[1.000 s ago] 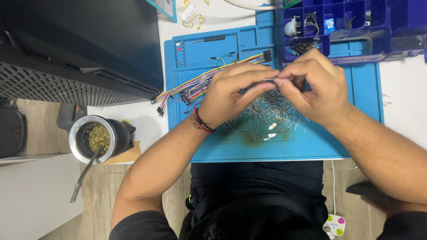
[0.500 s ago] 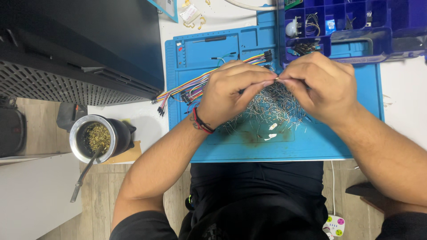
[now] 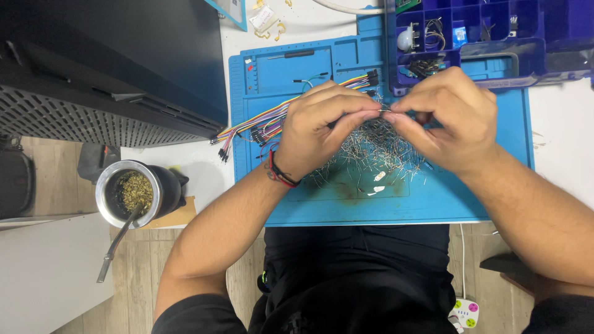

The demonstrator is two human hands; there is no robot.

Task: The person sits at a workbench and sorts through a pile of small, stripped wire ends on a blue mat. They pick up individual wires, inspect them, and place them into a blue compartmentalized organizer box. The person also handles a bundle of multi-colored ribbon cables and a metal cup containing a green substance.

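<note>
While pinched betw both hands' fingertips (image 3: pixel 371 115), thin wire (image 3: pixel 385 111).

We have one view only, head-worn, looking steeply down and close onto the blue work mat (image 3: pixel 322 204); its near edge runs above our lap, the parts box (image 3: pixel 489 37) crosses the far right corner

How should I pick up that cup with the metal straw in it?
Grip the cup around its dark round body, coming from the side. Its top is open and full of green herb, and the straw leans out over the rim toward the floor, so a grab from above would probably hit both.
</note>
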